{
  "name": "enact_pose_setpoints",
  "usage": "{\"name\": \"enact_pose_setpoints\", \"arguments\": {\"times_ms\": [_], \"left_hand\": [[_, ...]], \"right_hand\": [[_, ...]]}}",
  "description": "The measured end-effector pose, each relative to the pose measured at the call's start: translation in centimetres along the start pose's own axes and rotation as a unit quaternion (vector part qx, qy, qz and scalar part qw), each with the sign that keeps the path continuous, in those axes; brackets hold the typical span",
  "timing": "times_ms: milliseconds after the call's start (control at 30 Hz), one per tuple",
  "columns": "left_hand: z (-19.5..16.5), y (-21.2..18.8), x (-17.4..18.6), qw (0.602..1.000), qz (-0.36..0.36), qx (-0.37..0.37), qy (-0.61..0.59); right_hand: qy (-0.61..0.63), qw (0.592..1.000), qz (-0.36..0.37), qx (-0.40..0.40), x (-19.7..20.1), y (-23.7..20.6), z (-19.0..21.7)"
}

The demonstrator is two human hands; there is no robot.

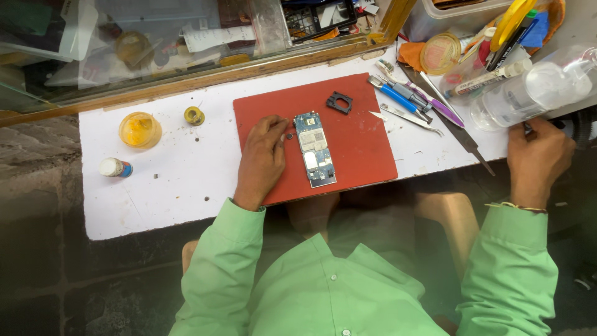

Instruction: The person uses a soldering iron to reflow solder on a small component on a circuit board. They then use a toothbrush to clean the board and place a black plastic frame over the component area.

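Left hand point(262, 158) rests loosely curled, empty, on red mat point(360, 134) beside blue circuit board point(314, 149); right hand point(538, 158) at table edge, fingers curled on a small dark item near clear bottle point(528, 93).

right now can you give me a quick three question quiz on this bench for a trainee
1. True or false: the circuit board lies on the red mat.
2. Which hand rests on the mat beside the board? A left hand B right hand
3. Fill in: the small black frame lies toward the mat's ___ edge.

Key: 1 true; 2 A; 3 far
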State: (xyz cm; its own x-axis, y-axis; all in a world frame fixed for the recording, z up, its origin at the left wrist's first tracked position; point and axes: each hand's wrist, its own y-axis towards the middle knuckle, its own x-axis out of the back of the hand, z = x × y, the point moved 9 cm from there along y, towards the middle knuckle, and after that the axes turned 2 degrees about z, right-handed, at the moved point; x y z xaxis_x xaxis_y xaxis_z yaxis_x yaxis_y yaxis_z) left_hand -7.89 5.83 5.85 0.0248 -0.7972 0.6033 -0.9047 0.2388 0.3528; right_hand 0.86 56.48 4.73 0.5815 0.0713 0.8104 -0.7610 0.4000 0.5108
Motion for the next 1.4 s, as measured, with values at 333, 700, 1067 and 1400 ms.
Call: {"name": "enact_pose_setpoints", "arguments": {"times_ms": [333, 700, 1067, 1400], "left_hand": [[-0.1, 0.0, 0.1, 1.000, -0.004, -0.003, 0.003], [0.0, 0.0, 0.1, 1.000, 0.001, 0.002, -0.002], [-0.3, 0.0, 0.3, 1.000, -0.003, -0.001, -0.003], [-0.5, -0.2, 0.5, 1.000, -0.015, -0.013, -0.019]], "right_hand": [[-0.028, 0.998, 0.047, 0.016, -1.0, 0.3, 0.1], [-0.003, 0.992, 0.121, -0.021, -1.0, -0.2, -1.0], [0.139, 0.980, 0.135, -0.049, -1.4, -0.2, -2.8], [0.487, 0.858, -0.032, -0.162, 3.6, -4.9, 0.0]]}}
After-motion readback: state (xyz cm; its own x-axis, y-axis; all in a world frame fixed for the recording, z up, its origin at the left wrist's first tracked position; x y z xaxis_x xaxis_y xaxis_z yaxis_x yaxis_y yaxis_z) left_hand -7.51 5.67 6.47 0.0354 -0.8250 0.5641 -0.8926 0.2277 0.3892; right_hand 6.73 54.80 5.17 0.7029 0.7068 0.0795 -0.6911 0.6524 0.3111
